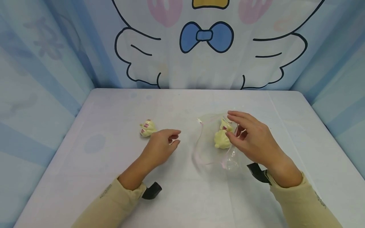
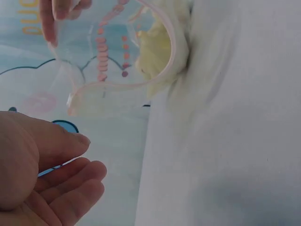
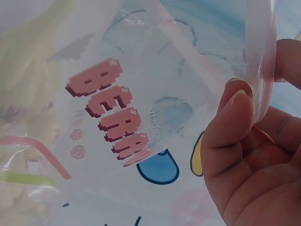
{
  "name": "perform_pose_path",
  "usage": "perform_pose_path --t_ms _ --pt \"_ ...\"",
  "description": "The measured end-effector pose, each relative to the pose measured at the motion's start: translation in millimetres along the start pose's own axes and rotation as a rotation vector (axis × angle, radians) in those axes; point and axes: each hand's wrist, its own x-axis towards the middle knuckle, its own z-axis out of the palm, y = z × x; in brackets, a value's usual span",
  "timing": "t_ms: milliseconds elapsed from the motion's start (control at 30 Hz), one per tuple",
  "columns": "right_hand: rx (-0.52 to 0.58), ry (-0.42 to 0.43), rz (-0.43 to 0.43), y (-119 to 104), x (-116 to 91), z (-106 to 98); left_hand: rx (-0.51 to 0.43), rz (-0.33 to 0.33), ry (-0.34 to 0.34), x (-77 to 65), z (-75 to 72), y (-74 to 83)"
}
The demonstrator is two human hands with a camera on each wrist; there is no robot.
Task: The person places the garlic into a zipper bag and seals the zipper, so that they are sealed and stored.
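Observation:
A clear plastic bag (image 1: 207, 148) with a pink edge stands right of the table's middle, its mouth spread. Pale yellow lumpy pieces (image 1: 222, 139) lie inside, their kind unclear through the plastic. My right hand (image 1: 256, 139) pinches the bag's rim between thumb and fingers, seen close in the right wrist view, where pink block letters (image 3: 110, 113) mark the plastic. Left of the bag, my left hand (image 1: 161, 147) hovers with loosely bent fingers and holds nothing. Just behind that hand sits a small pale yellow piece (image 1: 148, 128) with dark pink patches.
The white table (image 1: 182, 202) ends at a back edge against a curtain (image 1: 206, 66) printed with a cartoon figure. Blue curtains (image 1: 34, 95) flank both sides. Black straps (image 1: 152, 191) show at both cuffs.

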Motion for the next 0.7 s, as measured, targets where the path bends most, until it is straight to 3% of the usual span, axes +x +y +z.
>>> perform_pose_path --t_ms 167,700 --pt "0.000 0.005 -0.007 0.7 0.0 -0.1 -0.008 -0.084 0.023 -1.4 -8.4 -9.6" --pt "0.005 0.001 -0.002 2.5 -0.8 -0.4 0.035 -0.148 0.244 -10.2 -22.5 -40.4"
